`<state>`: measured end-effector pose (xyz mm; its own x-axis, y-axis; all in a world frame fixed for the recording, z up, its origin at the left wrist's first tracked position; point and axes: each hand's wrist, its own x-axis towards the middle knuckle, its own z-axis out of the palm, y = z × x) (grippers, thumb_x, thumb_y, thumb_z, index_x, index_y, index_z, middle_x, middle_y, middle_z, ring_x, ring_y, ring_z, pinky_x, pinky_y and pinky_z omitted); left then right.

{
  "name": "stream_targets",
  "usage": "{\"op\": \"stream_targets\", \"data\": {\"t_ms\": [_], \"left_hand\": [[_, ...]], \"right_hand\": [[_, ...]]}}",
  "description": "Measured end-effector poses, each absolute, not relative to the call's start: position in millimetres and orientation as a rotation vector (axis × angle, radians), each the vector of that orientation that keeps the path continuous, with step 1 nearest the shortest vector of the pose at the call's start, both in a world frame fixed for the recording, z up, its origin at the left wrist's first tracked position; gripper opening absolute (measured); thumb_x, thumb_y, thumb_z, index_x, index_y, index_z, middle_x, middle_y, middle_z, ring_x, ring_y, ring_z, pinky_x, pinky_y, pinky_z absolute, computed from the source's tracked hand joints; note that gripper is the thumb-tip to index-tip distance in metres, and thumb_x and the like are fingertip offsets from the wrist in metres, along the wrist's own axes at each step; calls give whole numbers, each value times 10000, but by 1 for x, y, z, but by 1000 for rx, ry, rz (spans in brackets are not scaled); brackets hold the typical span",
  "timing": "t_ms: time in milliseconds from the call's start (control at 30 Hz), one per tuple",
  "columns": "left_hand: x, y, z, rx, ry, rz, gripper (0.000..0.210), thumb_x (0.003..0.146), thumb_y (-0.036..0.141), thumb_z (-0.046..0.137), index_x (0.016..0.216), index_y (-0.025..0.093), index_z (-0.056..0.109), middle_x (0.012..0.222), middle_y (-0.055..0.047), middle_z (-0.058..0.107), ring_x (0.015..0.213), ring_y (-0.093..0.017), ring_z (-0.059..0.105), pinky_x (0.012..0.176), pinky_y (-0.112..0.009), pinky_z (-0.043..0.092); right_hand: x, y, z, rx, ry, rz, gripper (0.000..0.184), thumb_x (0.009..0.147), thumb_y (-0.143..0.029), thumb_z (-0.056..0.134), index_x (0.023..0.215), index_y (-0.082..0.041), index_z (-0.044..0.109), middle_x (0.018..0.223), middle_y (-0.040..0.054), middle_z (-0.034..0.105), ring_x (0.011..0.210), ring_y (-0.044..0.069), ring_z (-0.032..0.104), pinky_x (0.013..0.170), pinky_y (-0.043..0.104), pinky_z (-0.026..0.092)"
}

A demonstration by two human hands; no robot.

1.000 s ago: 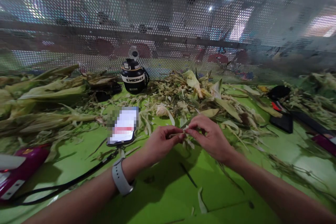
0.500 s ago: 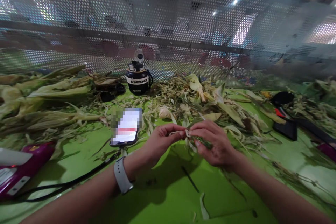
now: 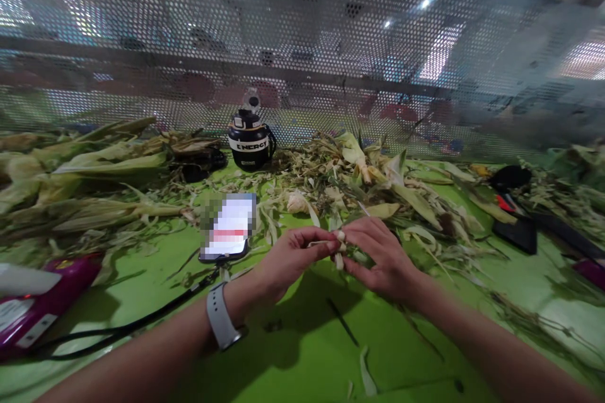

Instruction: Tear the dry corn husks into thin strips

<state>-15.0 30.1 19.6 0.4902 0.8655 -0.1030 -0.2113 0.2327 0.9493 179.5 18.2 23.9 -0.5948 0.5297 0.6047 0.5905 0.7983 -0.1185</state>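
My left hand (image 3: 295,258), with a pale watch strap (image 3: 221,317) on its wrist, pinches a small piece of pale corn husk (image 3: 339,250) over the green table (image 3: 326,365). My right hand (image 3: 378,255) closes on the same husk piece from the other side, fingertips almost touching those of the left. The husk looks folded or knotted between them; its exact shape is partly covered by the fingers. Just beyond the hands lies a heap of dry husk scraps (image 3: 312,167).
A phone (image 3: 227,227) lies left of my hands, a cord running from it. Further left are a purple device (image 3: 66,283) and corn husks (image 3: 108,167). A black bottle (image 3: 249,146) stands by the perforated screen (image 3: 302,44). A dark flat object (image 3: 515,234) lies on the right.
The pale husk piece between my fingertips now shows more fully and hangs a little lower. My right fingers have shifted their hold around it; the left hand stays almost in place.
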Motion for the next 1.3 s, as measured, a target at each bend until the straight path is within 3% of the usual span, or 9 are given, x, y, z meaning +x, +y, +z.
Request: {"op": "stream_targets", "data": {"t_ms": [200,400,567,767,900,1033,1167,1300], "left_hand": [[-16,32,17,1153,731,837,73,716,227,705,767,180,727,786,-14,717,740,-122,607,801,-275,444],[-17,34,15,1296,732,787,140,757,274,671,832,161,707,832,-40,714,779,-147,620,815,-302,456],[-19,29,27,1454,721,762,185,831,312,579,870,159,674,822,-35,680,810,-161,610,814,-306,452],[-16,24,24,1380,737,846,210,730,307,694,891,177,661,948,-36,645,902,-177,571,824,-294,433],[-7,25,10,1246,615,825,316,702,430,707,826,146,647,803,-36,642,764,-158,575,777,-315,443],[-1,20,7,1145,690,805,392,672,496,706,776,134,599,677,2,576,620,-111,511,632,-260,424],[-2,19,10,1284,863,793,344,754,480,616,710,146,545,585,51,459,511,-73,381,491,-213,318],[-6,24,14,1569,940,752,299,803,418,543,674,148,536,587,43,435,541,-88,366,496,-220,295]], "right_hand": [[178,18,23,-724,-2217,-144,173,841,-169,605,997,-240,629,900,37,670,817,173,592,715,335,448],[172,11,23,-744,-2138,-244,157,834,-101,596,957,-198,607,858,52,674,768,172,583,681,321,454],[165,5,25,-901,-2053,-224,75,878,-147,539,898,-192,596,765,46,652,726,173,585,656,302,464],[161,1,20,-1036,-1902,-33,59,877,-184,535,842,-203,578,768,41,634,738,177,583,686,310,471],[157,-2,18,-1173,-1789,202,89,869,-243,548,805,-194,586,747,40,622,733,181,574,660,305,470],[153,-4,18,-1242,-1686,377,118,864,-260,552,783,-181,585,745,36,619,715,168,570,660,296,467],[152,-2,15,-1249,-1642,420,104,848,-250,571,780,-173,591,732,29,627,695,159,576,670,293,465],[153,0,14,-1264,-1711,386,96,848,-239,571,790,-173,608,758,42,648,732,179,584,690,317,460]]}}
